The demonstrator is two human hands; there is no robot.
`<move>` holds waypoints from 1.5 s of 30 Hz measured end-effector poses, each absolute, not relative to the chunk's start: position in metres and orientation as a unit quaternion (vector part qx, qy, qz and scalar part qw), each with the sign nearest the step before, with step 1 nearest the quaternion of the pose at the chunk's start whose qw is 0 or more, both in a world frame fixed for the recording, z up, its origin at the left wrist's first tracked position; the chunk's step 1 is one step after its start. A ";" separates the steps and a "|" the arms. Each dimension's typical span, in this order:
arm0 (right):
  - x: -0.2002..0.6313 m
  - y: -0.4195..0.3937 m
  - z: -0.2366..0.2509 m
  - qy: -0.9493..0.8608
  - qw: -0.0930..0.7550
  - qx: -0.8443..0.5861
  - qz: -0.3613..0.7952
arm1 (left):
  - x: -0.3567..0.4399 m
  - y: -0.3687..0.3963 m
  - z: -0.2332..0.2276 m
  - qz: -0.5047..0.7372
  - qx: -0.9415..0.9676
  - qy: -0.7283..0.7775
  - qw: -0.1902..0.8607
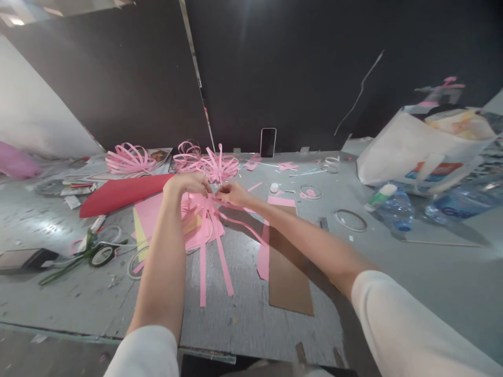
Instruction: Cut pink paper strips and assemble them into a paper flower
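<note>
My left hand (189,184) and my right hand (232,193) meet above the grey table (251,314), both pinching a bunch of long pink paper strips (212,230) at one point. The loose strip ends fan out and hang down toward me over the table. Under the bunch lie flat pink and yellow paper sheets (151,214). A finished pink strip ball (220,166) sits just beyond my hands.
Two more pink strip balls (129,158) lie at the back left beside a red sheet (118,195). Green scissors (84,254) and tape rolls (350,220) lie about. A cardboard piece (288,272), phone (268,142), water bottles (396,208) and a white bag (412,152) stand right.
</note>
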State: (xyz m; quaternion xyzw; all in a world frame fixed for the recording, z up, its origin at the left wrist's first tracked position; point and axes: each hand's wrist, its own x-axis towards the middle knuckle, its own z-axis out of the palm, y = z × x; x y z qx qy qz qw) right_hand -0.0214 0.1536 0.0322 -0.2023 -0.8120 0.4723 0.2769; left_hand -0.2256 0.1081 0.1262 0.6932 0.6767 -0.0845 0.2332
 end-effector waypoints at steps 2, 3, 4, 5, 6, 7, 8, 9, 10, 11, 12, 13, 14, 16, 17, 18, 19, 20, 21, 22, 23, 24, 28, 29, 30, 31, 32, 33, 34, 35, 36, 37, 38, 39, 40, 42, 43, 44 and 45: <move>-0.022 0.154 0.030 -0.810 0.278 -0.205 0.474 | -0.224 0.109 0.126 -0.086 0.695 0.675 0.233; -0.023 0.154 0.029 -0.809 0.278 -0.207 0.475 | -0.224 0.109 0.126 -0.085 0.698 0.672 0.233; -0.024 0.154 0.028 -0.808 0.277 -0.209 0.476 | -0.224 0.109 0.126 -0.084 0.703 0.667 0.232; -0.025 0.154 0.026 -0.807 0.276 -0.210 0.478 | -0.223 0.110 0.126 -0.083 0.706 0.664 0.230; -0.026 0.154 0.025 -0.806 0.275 -0.211 0.479 | -0.223 0.110 0.126 -0.083 0.708 0.663 0.229; -0.027 0.155 0.023 -0.806 0.274 -0.212 0.479 | -0.223 0.110 0.126 -0.084 0.709 0.662 0.228; -0.029 0.155 0.022 -0.806 0.275 -0.213 0.479 | -0.222 0.110 0.126 -0.086 0.710 0.661 0.229; -0.031 0.155 0.021 -0.807 0.277 -0.214 0.476 | -0.222 0.110 0.126 -0.088 0.711 0.659 0.229; -0.032 0.156 0.020 -0.807 0.281 -0.217 0.472 | -0.222 0.110 0.126 -0.090 0.713 0.656 0.229; -0.033 0.157 0.019 -0.807 0.285 -0.219 0.469 | -0.222 0.110 0.126 -0.090 0.716 0.653 0.229; -0.034 0.157 0.018 -0.807 0.288 -0.221 0.465 | -0.221 0.110 0.126 -0.091 0.717 0.652 0.229; -0.034 0.158 0.018 -0.807 0.292 -0.223 0.462 | -0.221 0.110 0.126 -0.091 0.715 0.655 0.227; -0.034 0.158 0.018 -0.808 0.294 -0.222 0.460 | -0.221 0.110 0.126 -0.091 0.712 0.659 0.226; -0.034 0.159 0.018 -0.810 0.296 -0.215 0.457 | -0.222 0.110 0.125 -0.089 0.705 0.667 0.224; -0.033 0.159 0.019 -0.812 0.296 -0.211 0.456 | -0.222 0.111 0.125 -0.088 0.703 0.670 0.224; -0.033 0.159 0.019 -0.814 0.295 -0.208 0.455 | -0.222 0.111 0.125 -0.087 0.702 0.670 0.224; -0.033 0.159 0.020 -0.816 0.294 -0.206 0.453 | -0.222 0.111 0.125 -0.087 0.703 0.669 0.225; -0.032 0.159 0.021 -0.818 0.292 -0.206 0.451 | -0.222 0.112 0.125 -0.087 0.706 0.666 0.225; -0.032 0.158 0.021 -0.819 0.291 -0.207 0.450 | -0.223 0.112 0.124 -0.087 0.709 0.661 0.227; -0.032 0.158 0.022 -0.820 0.289 -0.209 0.448 | -0.223 0.113 0.124 -0.087 0.714 0.655 0.230; -0.032 0.158 0.023 -0.820 0.288 -0.211 0.447 | -0.223 0.113 0.124 -0.085 0.719 0.649 0.233; -0.032 0.157 0.023 -0.821 0.287 -0.212 0.446 | -0.223 0.113 0.124 -0.082 0.723 0.644 0.236; -0.032 0.156 0.024 -0.823 0.282 -0.216 0.443 | -0.223 0.114 0.122 -0.076 0.718 0.648 0.242; -0.032 0.156 0.023 -0.824 0.282 -0.216 0.442 | -0.223 0.114 0.122 -0.077 0.717 0.650 0.242; -0.033 0.156 0.023 -0.823 0.282 -0.217 0.442 | -0.223 0.114 0.122 -0.078 0.717 0.649 0.241; -0.033 0.156 0.022 -0.823 0.283 -0.219 0.442 | -0.223 0.114 0.122 -0.080 0.718 0.648 0.240; -0.034 0.156 0.021 -0.822 0.284 -0.222 0.441 | -0.222 0.114 0.122 -0.083 0.721 0.646 0.237; -0.034 0.156 0.021 -0.821 0.285 -0.225 0.441 | -0.222 0.114 0.122 -0.084 0.724 0.643 0.235; -0.034 0.156 0.020 -0.820 0.285 -0.228 0.441 | -0.222 0.113 0.123 -0.086 0.728 0.640 0.233; -0.035 0.156 0.020 -0.819 0.285 -0.230 0.441 | -0.222 0.113 0.123 -0.087 0.731 0.636 0.231; -0.035 0.156 0.019 -0.819 0.284 -0.232 0.441 | -0.221 0.112 0.123 -0.087 0.734 0.633 0.230; -0.035 0.157 0.019 -0.819 0.283 -0.234 0.441 | -0.221 0.112 0.124 -0.087 0.736 0.632 0.229; -0.036 0.157 0.019 -0.819 0.283 -0.236 0.441 | -0.220 0.111 0.124 -0.087 0.736 0.632 0.228; -0.036 0.156 0.019 -0.819 0.282 -0.237 0.441 | -0.220 0.111 0.124 -0.088 0.736 0.632 0.227; -0.036 0.156 0.019 -0.818 0.282 -0.239 0.440 | -0.219 0.111 0.124 -0.088 0.736 0.632 0.227; -0.036 0.156 0.019 -0.818 0.283 -0.243 0.438 | -0.219 0.111 0.124 -0.088 0.734 0.632 0.232; -0.036 0.155 0.019 -0.817 0.283 -0.246 0.437 | -0.218 0.112 0.124 -0.085 0.732 0.634 0.235; -0.036 0.155 0.020 -0.817 0.283 -0.247 0.437 | -0.218 0.112 0.124 -0.082 0.729 0.637 0.237; -0.035 0.155 0.020 -0.818 0.282 -0.248 0.436 | -0.219 0.113 0.123 -0.079 0.725 0.641 0.237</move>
